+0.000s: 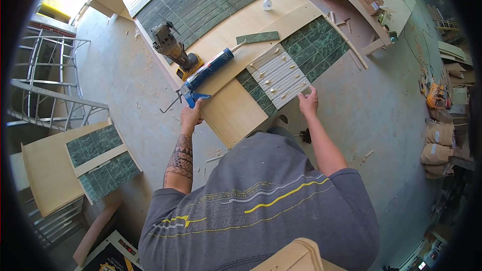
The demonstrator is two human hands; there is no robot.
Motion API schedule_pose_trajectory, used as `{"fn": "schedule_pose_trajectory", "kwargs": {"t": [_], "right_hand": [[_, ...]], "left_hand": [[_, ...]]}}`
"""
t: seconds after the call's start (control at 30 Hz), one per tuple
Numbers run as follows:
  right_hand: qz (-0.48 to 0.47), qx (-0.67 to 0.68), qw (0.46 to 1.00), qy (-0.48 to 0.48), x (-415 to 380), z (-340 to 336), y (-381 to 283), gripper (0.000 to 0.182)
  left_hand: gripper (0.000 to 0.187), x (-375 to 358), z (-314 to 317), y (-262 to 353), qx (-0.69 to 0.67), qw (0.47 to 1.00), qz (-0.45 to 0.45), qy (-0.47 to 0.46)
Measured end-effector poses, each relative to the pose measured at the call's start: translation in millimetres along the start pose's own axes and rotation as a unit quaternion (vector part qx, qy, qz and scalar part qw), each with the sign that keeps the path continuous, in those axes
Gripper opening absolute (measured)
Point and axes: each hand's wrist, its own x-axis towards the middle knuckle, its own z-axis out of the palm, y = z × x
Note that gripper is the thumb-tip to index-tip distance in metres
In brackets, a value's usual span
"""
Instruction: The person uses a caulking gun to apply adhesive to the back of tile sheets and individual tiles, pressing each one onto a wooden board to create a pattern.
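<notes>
My left hand [191,115] is closed round the handle of a blue caulking gun [208,70], whose nozzle points up and right over the plywood panel [233,113]. With my right hand [308,102] I touch the near right corner of a pale ribbed tile sheet [279,78]; thumb and fingers are at its edge. Dabs of adhesive dot the sheet. Green marble-look tiles [316,45] show on both sides of it. A narrow green strip [257,37] lies just beyond, on the wood.
A yellow and black cordless tool [175,47] stands left of the caulking gun. Beyond lies a larger green-tiled panel [201,5], with a small white bottle [267,4] near it. Metal scaffolding [47,78] and another tiled panel [103,163] are at left. Offcuts litter the floor.
</notes>
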Motion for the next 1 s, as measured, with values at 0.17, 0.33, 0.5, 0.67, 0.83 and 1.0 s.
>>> {"fn": "schedule_pose_trajectory", "kwargs": {"t": [0.17,0.33,0.5,0.67,0.83,1.0], "right_hand": [[-0.037,0.001,0.999,0.011,0,-4,3,0.074],[-0.066,0.018,0.997,-0.028,4,-15,2,0.077],[-0.058,0.077,0.994,-0.059,7,-23,-7,0.078],[-0.058,0.092,0.989,-0.097,18,-28,-1,0.078],[-0.052,0.104,0.984,-0.136,23,-36,3,0.072],[-0.071,0.101,0.982,-0.140,31,-39,14,0.066]], "left_hand": [[0.059,5,-8,-7,0.188,0.979,0.079,0.018],[0.044,-75,2,85,0.214,0.954,0.192,0.083],[0.039,-47,107,153,0.059,0.927,0.371,-0.001],[0.034,-15,171,167,0.107,0.939,0.325,0.032],[0.029,-17,177,159,0.062,0.938,0.332,0.073],[0.024,-12,177,151,0.127,0.943,0.300,0.060]]}}
